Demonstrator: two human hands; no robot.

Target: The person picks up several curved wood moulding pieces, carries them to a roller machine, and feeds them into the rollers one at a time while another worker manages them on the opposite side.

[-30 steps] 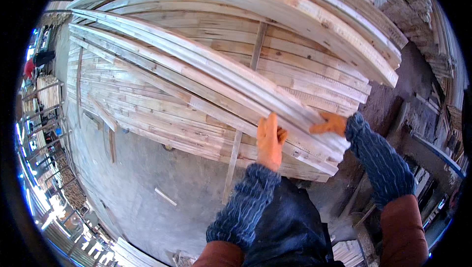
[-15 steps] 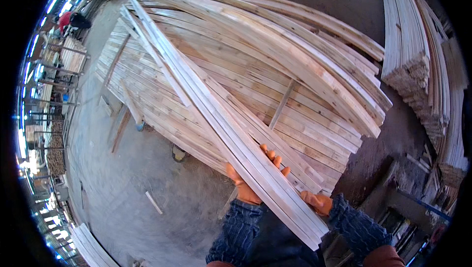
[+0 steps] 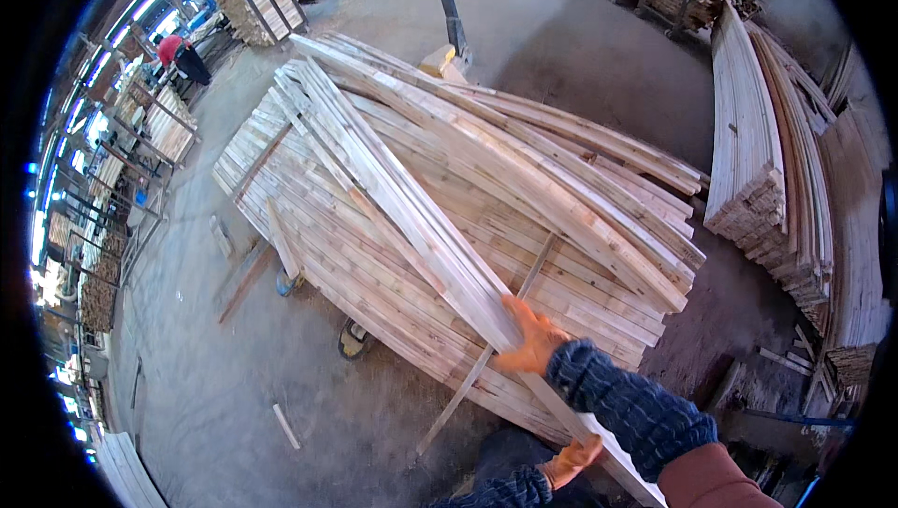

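A bundle of long pale wooden strips (image 3: 416,218) runs diagonally from the far left toward my body, over a wide layer of boards (image 3: 346,260). My right hand (image 3: 531,338) is closed over the bundle from above, its fingers bent across the strips. Nearer my body, my left hand (image 3: 571,464) grips the strips close to their near end, some of its fingers hidden beneath the wood. Several thicker boards (image 3: 552,195) lie loosely on the right part of the layer. A crosswise slat (image 3: 454,405) sticks out below the layer at the near side.
Tall stacks of boards (image 3: 748,152) stand at the right. A dark post (image 3: 447,3) rises beyond the pile, near a yellow block (image 3: 438,61). A loose stick (image 3: 286,426) lies on the floor at left. Far left, a person in red (image 3: 178,57) bends beside wood racks.
My right hand has moved up and left along the strips, from their edge to a grip over the top. My left hand has shifted down and right toward their near end. The view has tilted up.
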